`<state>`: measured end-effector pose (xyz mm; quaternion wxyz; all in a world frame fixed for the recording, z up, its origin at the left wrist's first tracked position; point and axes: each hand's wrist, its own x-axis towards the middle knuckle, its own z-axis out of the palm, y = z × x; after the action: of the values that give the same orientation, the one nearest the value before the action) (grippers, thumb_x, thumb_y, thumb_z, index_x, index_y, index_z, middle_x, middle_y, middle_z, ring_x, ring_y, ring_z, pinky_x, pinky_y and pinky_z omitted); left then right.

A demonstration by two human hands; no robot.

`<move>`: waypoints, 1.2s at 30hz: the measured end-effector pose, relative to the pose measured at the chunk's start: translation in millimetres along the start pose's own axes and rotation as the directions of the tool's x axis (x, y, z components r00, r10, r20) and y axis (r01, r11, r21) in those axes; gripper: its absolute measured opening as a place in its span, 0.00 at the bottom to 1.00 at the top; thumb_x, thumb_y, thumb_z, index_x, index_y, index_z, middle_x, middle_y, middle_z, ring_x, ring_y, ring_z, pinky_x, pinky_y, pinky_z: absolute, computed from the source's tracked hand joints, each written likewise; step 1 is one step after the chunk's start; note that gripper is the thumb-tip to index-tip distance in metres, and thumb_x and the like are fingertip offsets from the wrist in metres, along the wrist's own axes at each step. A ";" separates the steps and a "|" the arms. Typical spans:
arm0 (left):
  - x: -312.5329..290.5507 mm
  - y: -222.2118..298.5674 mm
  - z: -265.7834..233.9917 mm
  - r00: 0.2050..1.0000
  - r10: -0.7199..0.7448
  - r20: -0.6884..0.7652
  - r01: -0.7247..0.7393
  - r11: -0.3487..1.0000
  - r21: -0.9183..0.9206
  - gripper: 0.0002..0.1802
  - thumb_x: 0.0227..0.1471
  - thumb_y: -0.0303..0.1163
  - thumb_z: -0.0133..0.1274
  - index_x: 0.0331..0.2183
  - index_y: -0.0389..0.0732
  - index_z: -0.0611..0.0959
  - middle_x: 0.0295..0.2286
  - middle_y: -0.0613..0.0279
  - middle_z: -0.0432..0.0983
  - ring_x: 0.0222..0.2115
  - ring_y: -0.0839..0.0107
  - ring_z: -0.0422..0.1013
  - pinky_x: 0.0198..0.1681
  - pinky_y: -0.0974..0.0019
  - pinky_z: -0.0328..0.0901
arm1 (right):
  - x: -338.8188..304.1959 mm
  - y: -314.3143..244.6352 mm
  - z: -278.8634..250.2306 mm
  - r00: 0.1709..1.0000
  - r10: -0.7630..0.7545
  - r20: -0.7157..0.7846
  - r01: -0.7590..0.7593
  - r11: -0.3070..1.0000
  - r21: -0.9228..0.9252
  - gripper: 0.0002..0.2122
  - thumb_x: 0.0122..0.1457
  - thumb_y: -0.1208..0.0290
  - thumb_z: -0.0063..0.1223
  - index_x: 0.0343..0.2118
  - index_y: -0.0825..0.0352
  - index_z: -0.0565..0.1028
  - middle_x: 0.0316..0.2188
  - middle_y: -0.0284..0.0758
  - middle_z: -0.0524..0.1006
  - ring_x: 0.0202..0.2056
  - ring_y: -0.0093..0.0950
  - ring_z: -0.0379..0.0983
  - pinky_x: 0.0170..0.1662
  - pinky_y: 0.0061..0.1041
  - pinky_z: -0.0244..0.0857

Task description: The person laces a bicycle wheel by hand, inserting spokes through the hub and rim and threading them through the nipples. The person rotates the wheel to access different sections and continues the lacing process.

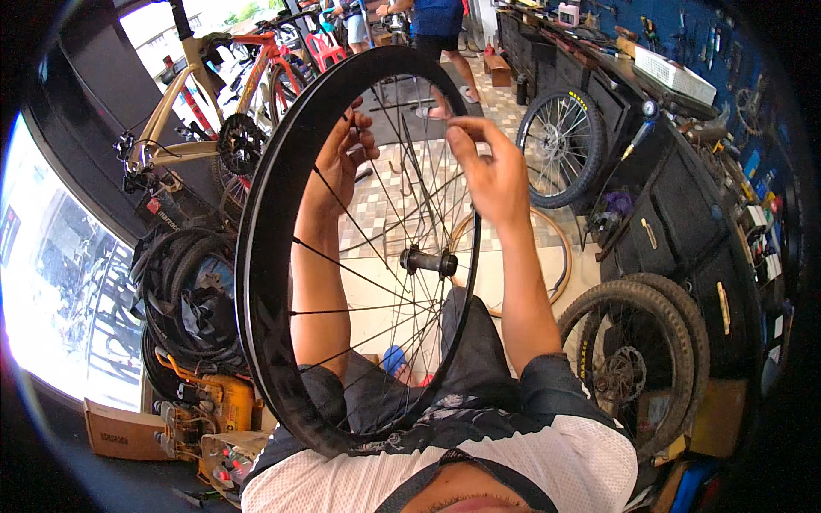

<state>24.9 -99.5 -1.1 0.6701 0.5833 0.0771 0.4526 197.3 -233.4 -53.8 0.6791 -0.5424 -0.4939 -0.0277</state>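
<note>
A black bicycle wheel [261, 256] with a deep rim and no tyre stands tilted in front of me. Its lower rim is against my lap and shirt. Thin black spokes run to the dark hub [429, 262]. Behind the spokes, near the upper left rim, my left hand [344, 158] has its fingers curled; what they hold, if anything, I cannot make out. Across the upper right rim lies my right hand [493, 171], thumb and forefinger closed together at the rim's inner side, by the spoke ends.
Mountain bike wheels stand at right, one upright [560, 150] and a knobbly pair [633, 368] nearer. A tan bike frame [184, 111] and bundled tyres [192, 282] are left. A tyre hoop [552, 256] lies on the floor. Another person [440, 30] stands ahead.
</note>
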 end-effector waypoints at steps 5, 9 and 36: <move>43.4 -12.8 0.5 0.989 -0.128 -0.076 0.130 0.991 0.026 0.16 0.63 0.37 0.59 0.48 0.39 0.80 0.39 0.60 0.79 0.34 0.70 0.76 0.32 0.66 0.74 | 18.4 69.2 19.6 0.903 0.105 0.417 -0.300 0.849 0.435 0.23 0.68 0.59 0.58 0.58 0.69 0.70 0.35 0.38 0.84 0.39 0.23 0.80 0.49 0.21 0.68; 64.8 -12.2 -21.9 0.972 -0.231 0.027 0.228 0.970 0.088 0.12 0.63 0.38 0.58 0.43 0.40 0.81 0.35 0.61 0.80 0.30 0.71 0.76 0.32 0.66 0.74 | 22.1 68.8 35.6 0.879 0.125 0.460 -0.314 0.878 0.361 0.25 0.68 0.60 0.57 0.60 0.71 0.66 0.35 0.37 0.83 0.38 0.20 0.79 0.46 0.21 0.69; 93.9 -7.6 -43.6 0.784 -0.441 0.436 0.347 0.895 0.281 0.15 0.66 0.41 0.52 0.32 0.40 0.81 0.24 0.64 0.77 0.24 0.74 0.74 0.25 0.70 0.72 | 90.2 -1.2 66.1 0.980 -0.134 0.144 0.140 0.990 -0.033 0.13 0.60 0.59 0.64 0.35 0.67 0.84 0.30 0.41 0.84 0.33 0.37 0.83 0.40 0.36 0.73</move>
<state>55.6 -2.3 18.8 0.6899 0.7089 0.0675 0.1304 200.3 -138.4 5.2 0.6270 -0.5220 -0.5763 -0.0465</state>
